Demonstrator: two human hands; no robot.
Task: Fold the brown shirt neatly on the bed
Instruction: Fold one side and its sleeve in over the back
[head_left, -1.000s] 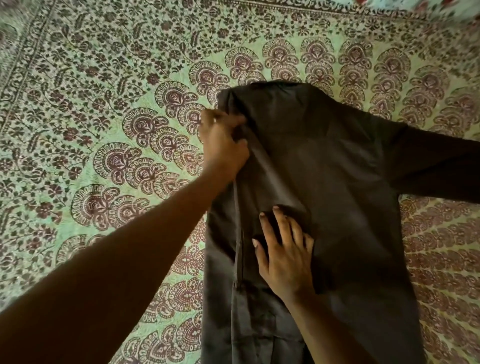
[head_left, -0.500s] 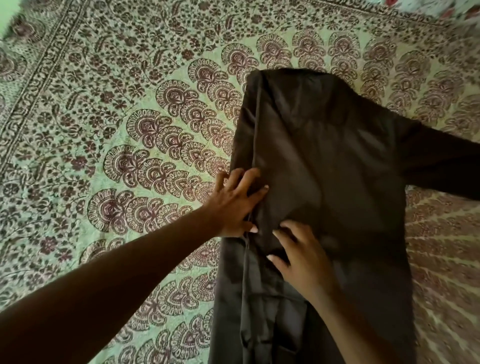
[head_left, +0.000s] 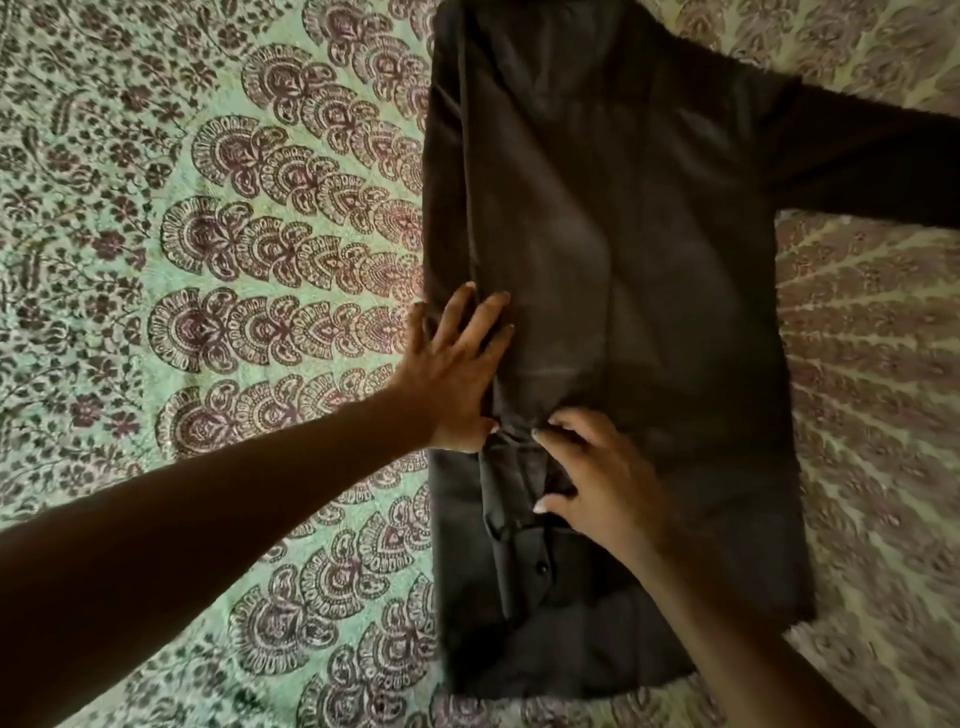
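Green paisley bedspread (head_left: 208, 260): one brown shirt (head_left: 649, 260), collar cropped, one sleeve (head_left: 872, 166) cut off rightward. Left hand (head_left: 457, 379) flat, fingers spread, on folded edge; right hand (head_left: 597, 478) curled, pinching placket.

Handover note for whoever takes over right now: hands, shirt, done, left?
Left hand: flat, fingers spread, pressing the folded left edge of the dark brown cloth shirt.
Right hand: fingers curled, pinching the folded-in sleeve at mid-shirt.
Shirt: spread on the green patterned bedspread.
Done: left side and its sleeve folded in over the body.
Left: right sleeve lies spread outward; fold that side in, then fold lengthwise.
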